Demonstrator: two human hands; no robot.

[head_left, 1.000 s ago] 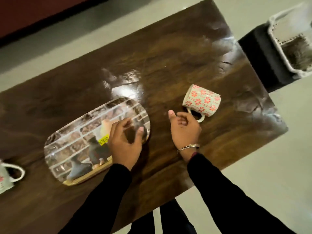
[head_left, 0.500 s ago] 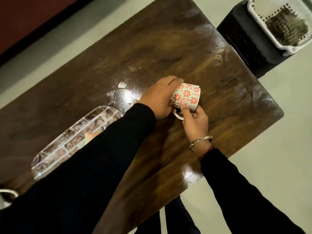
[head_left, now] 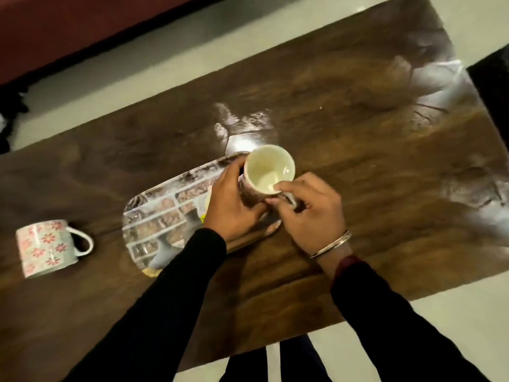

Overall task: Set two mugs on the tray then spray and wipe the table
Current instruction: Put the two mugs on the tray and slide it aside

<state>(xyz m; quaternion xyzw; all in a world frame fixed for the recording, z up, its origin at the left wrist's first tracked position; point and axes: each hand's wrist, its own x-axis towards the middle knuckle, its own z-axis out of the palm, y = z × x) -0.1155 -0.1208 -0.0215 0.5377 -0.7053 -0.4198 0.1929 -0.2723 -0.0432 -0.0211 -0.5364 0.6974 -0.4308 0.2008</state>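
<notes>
A mug (head_left: pixel 268 172) with a pale inside is upright at the right end of the patterned oblong tray (head_left: pixel 159 213); I cannot tell whether it touches the tray. My left hand (head_left: pixel 231 202) wraps its left side. My right hand (head_left: pixel 308 210) grips its near side at the handle, thumb on the rim. A second mug (head_left: pixel 45 248), white with red flowers, lies on its side on the dark wooden table (head_left: pixel 358 166), left of the tray, handle pointing right.
The table's glossy top shows bright glare patches behind the tray and at the right end. A dark object (head_left: pixel 493 86) stands off the table's right end. Pale floor (head_left: pixel 454 326) surrounds the table, and a dark red surface (head_left: pixel 68 26) runs along the far side.
Both hands took the flowered mug from where it lay on the table's right side, turned it upright and carried it left to the tray's right end. The view swung left, showing the second mug.
</notes>
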